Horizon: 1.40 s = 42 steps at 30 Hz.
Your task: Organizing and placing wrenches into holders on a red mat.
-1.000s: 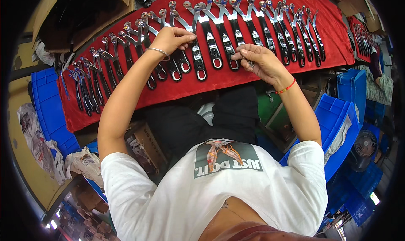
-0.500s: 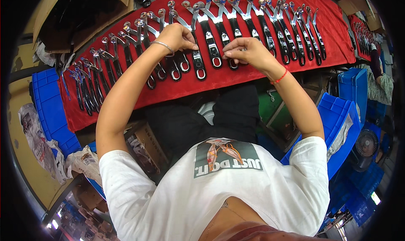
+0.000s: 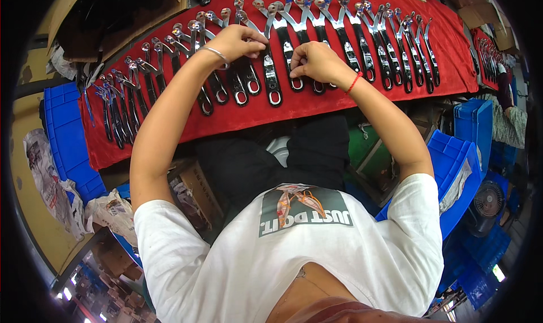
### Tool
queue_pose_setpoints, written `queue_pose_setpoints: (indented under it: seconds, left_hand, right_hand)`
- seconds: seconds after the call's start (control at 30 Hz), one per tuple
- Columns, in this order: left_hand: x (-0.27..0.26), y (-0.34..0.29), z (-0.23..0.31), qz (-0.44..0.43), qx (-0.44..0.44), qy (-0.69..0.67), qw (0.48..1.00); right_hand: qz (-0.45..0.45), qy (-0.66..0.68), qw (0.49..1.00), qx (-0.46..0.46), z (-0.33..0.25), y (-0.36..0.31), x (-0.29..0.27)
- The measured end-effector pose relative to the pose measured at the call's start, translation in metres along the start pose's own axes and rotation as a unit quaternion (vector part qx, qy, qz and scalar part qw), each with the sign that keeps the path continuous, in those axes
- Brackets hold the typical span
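A long row of Y-headed chrome tools with black handles lies on the red cloth (image 3: 226,119), each handle ending in an oval slot. My left hand (image 3: 240,43), with a bangle at the wrist, is closed in a pinch at the neck of one tool (image 3: 271,74) near the middle. Between the fingertips, anything held is too small to make out. Just to the right, my right hand (image 3: 319,63) has thumb and fingers pinched together beside the handle of the neighbouring tool (image 3: 285,43). This hand hides parts of the handles below it, and what its fingers hold cannot be seen.
Blue plastic crates (image 3: 68,136) stand left of the table, and another blue crate (image 3: 447,159) is at the right. An open cardboard box (image 3: 113,17) sits at the far left. At the right are a black fan (image 3: 487,201) and a person's arm (image 3: 503,85).
My left hand has moved up along the tool from its handle to its neck. My right hand has shifted left, and its fingers have curled in closer to the neighbouring handle.
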<state>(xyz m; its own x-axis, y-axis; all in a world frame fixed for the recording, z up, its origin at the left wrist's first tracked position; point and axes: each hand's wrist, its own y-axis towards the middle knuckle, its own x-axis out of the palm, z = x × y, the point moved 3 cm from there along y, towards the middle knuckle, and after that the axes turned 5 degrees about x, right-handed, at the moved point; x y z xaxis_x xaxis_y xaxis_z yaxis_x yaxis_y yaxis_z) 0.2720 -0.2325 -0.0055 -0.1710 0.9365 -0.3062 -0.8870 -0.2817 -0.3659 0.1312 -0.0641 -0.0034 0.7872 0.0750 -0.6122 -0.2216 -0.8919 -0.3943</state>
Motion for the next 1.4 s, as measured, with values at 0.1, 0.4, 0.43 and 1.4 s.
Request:
queue_pose_setpoints:
  seconds: [0.1,0.4,0.43,1.4]
  left_hand:
    - [-0.012,-0.017,0.000,0.021,-0.023,-0.102,0.994]
    - [-0.027,-0.039,-0.022,0.114,-0.026,0.012,0.993]
    - [-0.026,-0.039,-0.022,0.115,-0.010,0.065,0.991]
    - [-0.029,-0.011,-0.016,0.072,0.007,0.275,0.959]
  right_hand:
    - [0.010,-0.010,1.000,-0.017,-0.002,0.001,-0.007]
    - [-0.015,-0.048,0.999,-0.006,-0.004,0.007,-0.008]
    - [-0.017,-0.032,0.999,-0.015,-0.007,0.007,-0.007]
    - [-0.016,0.694,0.715,0.082,0.015,-0.102,0.042]
